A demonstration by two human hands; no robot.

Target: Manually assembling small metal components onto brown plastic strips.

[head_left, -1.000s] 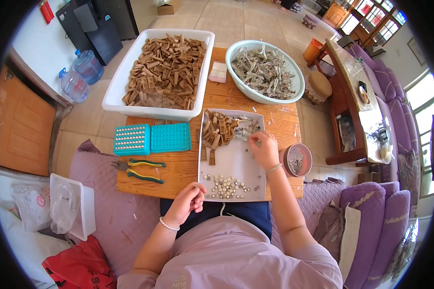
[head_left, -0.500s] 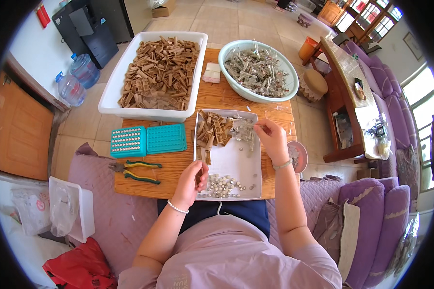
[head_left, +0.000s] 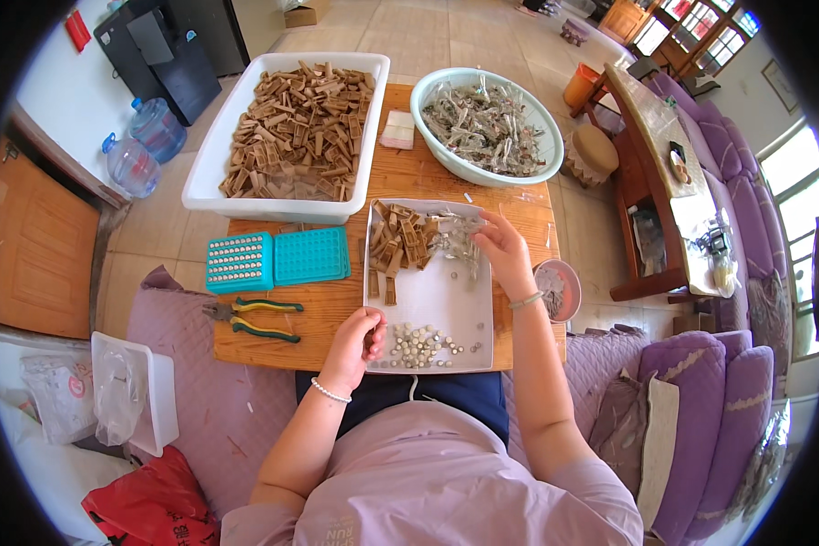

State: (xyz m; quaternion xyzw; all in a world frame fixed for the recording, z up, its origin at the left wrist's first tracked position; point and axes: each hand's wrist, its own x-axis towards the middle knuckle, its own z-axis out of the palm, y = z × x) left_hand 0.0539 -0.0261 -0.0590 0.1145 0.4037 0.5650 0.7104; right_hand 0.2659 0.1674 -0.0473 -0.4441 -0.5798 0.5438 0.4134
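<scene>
A shallow white box [head_left: 437, 305] lies in front of me on a wooden table. In its far left corner are brown slotted plastic pieces [head_left: 408, 238]. Beside them, at the far right, sits a small heap of clear-wrapped parts with thin wires [head_left: 455, 238]. Small round silvery buttons [head_left: 419, 346] are scattered along the near side. My left hand [head_left: 355, 348] is closed over the box's near left edge, and whatever its curled fingers hold is hidden. At the far right edge, my right hand [head_left: 505, 250] has its fingertips pinched together beside the wrapped parts; what they grip is too small to tell.
Behind the box stand a white tub [head_left: 359, 205] of brown pieces and a pale basin [head_left: 419, 114] of wrapped parts. To the left are a teal battery-like cell case [head_left: 238, 284], its teal tray [head_left: 311, 257] and pliers [head_left: 250, 314]. A pink bowl [head_left: 569, 289] sits right.
My right hand has shifted slightly left and up toward the wrapped parts. My left hand stays low at the box's left edge, its fingers curled. The whole view has tilted slightly.
</scene>
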